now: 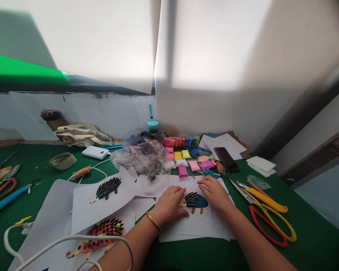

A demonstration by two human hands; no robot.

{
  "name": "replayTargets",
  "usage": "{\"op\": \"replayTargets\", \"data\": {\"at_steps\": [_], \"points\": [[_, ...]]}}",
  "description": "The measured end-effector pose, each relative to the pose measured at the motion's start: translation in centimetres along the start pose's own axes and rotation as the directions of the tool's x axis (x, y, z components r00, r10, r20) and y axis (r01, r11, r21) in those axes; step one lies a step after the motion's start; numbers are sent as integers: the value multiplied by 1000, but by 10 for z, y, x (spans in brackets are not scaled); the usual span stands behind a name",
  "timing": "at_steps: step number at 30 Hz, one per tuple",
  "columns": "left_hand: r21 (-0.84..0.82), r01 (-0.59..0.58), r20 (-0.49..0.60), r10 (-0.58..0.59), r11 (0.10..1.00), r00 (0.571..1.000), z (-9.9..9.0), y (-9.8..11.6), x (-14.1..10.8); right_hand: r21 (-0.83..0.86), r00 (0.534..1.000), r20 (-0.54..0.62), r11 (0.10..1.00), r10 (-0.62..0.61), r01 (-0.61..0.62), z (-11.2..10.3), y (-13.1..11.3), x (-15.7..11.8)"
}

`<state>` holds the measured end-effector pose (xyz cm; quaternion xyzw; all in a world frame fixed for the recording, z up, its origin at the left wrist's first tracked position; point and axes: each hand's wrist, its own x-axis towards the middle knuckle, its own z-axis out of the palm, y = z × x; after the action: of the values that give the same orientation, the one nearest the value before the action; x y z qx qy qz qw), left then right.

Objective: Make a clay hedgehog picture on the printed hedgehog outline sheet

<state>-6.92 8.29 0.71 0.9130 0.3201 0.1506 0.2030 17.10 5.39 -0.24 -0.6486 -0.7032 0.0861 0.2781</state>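
A hedgehog figure (201, 201) with a blue body, dark spines on its front half and brown legs lies on a white paper sheet (183, 227) before me. My left hand (171, 205) rests on the sheet at the hedgehog's snout, thumb and fingers apart, a gold bangle on its wrist. Above the hedgehog's back, my right hand (214, 192) lies on the sheet with fingers extended. Nothing shows in either hand. To the left, a second spined hedgehog (106, 189) lies on paper, and a red one with green dots (103, 235) lies below it.
Colourful clay packets (186, 163) and a crumpled plastic bag (144, 156) are behind the sheets. Red-and-yellow scissors (267, 222), a yellow cutter (267, 199) and a phone (226, 159) lie to the right. A white cable (73, 238) loops at front left, near a tape roll (63, 161).
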Motion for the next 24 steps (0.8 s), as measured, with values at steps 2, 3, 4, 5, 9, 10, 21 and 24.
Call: {"op": "replayTargets", "data": {"at_steps": [2, 3, 4, 5, 9, 10, 21, 24], "points": [[6, -2, 1, 2, 1000, 1000, 0, 0, 0, -129, 999, 31, 991, -21, 25, 0, -4, 15], [8, -4, 0, 4, 1000, 1000, 0, 0, 0, -199, 999, 35, 980, -26, 33, 2, -6, 23], [9, -7, -3, 7, 1000, 1000, 0, -1, 0, -258, 999, 35, 965, -26, 34, 4, -9, 30], [10, -9, -5, 9, 1000, 1000, 1, -2, 0, -292, 999, 31, 956, -23, 31, 6, -11, 37], [20, -16, -8, 16, 1000, 1000, 3, -3, -1, -340, 999, 29, 940, -15, 24, 15, -15, 52], [28, -17, -8, 17, 999, 1000, 3, -3, -2, -348, 1000, 27, 937, -13, 22, 16, -14, 53], [64, -6, -7, 7, 998, 1000, 1, 0, 0, -106, 998, -24, 992, 64, -66, -8, -5, -1], [58, -13, -13, 14, 998, 1000, 2, -1, -1, 131, 999, 7, 991, 35, -35, -5, -8, -25]]}}
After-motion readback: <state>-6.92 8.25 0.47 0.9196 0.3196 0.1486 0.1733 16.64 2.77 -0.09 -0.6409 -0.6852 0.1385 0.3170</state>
